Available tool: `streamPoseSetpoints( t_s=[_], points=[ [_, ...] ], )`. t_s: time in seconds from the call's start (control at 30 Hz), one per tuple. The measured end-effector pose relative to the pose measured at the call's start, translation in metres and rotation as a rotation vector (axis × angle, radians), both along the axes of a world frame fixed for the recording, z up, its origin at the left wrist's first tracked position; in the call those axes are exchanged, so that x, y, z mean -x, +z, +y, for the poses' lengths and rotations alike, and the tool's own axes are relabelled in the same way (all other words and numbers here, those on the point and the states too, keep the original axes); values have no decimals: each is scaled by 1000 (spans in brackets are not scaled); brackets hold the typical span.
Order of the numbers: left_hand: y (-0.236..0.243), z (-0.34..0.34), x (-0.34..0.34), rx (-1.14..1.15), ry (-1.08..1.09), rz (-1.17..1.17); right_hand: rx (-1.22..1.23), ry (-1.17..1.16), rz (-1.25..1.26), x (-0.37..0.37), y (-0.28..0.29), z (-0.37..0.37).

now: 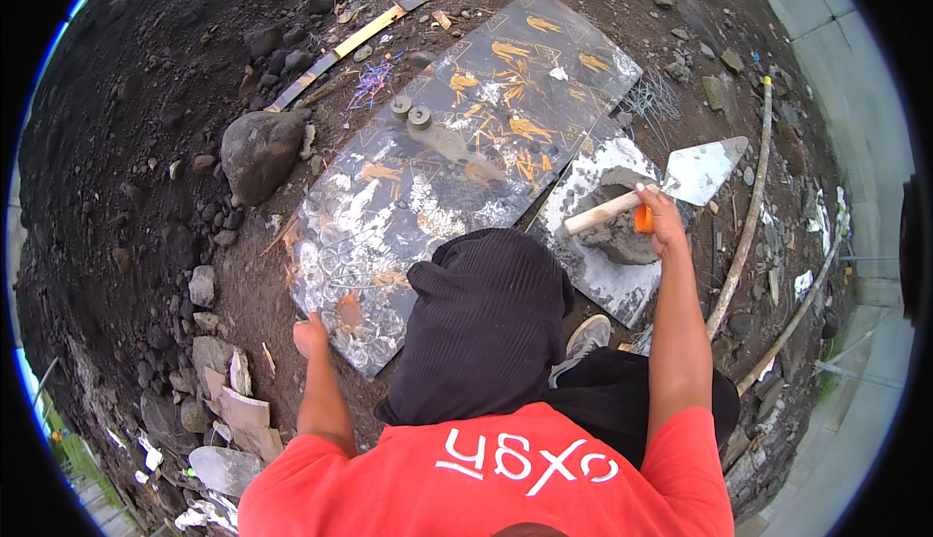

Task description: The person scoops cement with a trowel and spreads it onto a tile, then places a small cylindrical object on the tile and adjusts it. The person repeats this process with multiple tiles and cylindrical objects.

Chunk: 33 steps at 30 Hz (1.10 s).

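My right hand (pixel 661 221) grips a trowel's wooden handle (pixel 598 212), with a small orange plastic piece (pixel 642 220) at the fingers. The pointed trowel blade (pixel 706 168) extends rightward. Beneath is grey mortar (pixel 625 245) on a smaller stained board (pixel 622 301). My left hand (pixel 311 338) pinches the near left edge of a large dark board (pixel 486 100) with orange marks and white splatters. Two small grey cylinders (pixel 419 118) and some bent wire (pixel 340 245) lie on that board. My dark-covered head or hood hides part of the middle.
A large rock (pixel 259 156) and rubble (pixel 202 286) lie on dark soil at left. A long wooden strip (pixel 374 28) and coloured string (pixel 372 81) are beyond the board. Wire (pixel 651 100), two long poles (pixel 743 236) and a concrete wall (pixel 865 119) are at right.
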State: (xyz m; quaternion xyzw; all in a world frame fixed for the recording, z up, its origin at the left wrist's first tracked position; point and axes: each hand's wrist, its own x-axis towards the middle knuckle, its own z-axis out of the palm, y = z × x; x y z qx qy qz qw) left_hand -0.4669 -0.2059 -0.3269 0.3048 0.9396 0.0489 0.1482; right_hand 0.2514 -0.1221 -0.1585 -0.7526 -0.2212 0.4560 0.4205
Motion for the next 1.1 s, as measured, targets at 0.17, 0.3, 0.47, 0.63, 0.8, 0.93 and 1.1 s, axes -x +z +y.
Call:
streamPoseSetpoints(
  t_s=[0.17,0.3,0.47,0.63,0.8,0.93,1.1],
  points=[
    [77,106,-97,-513,-292,-187,3,58,-28,8,9,21],
    [153,226,-229,-380,-1014,-689,-98,180,53,30,23,57],
    [224,292,-393,97,-1532,-948,-185,379,75,57,38,104],
    [220,312,-474,327,-1542,-1080,-202,422,82,64,28,138],
    [186,323,-470,209,-1104,-1215,-224,362,203,65,-16,141],
    [171,334,-420,117,-1008,-894,10,646,-80,94,-61,117],
    [156,310,-354,41,-1141,-395,-79,905,-403,151,-101,79]
  ],
)
